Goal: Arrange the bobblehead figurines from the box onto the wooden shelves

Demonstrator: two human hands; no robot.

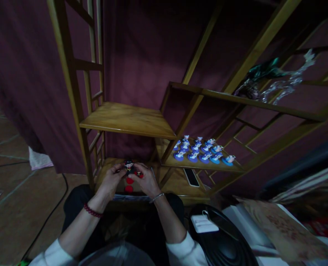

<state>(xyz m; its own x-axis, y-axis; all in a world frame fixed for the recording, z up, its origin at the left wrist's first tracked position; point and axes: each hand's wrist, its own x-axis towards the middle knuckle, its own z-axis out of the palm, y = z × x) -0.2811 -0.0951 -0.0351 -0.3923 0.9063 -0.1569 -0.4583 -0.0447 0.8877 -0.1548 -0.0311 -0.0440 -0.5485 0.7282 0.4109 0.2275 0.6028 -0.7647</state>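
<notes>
- Both hands, left (111, 181) and right (147, 181), grasp a dark-haired figurine (129, 166) between their fingertips, over the left part of the lower shelf (177, 186).
- Two red discs (128, 188) lie below it, towards that shelf's front edge; a small red figurine (138, 173) shows beside the right hand.
- Apparently done: purple and blue figurines (193, 156) standing in rows on the raised shelf (222, 168).
- Apparently left: the held figurine, not yet set down.

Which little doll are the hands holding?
The black-haired doll, held between the left hand and right hand. That sets it apart: the purple and blue dolls stand on the shelf to the right, with no hand touching them.
</notes>
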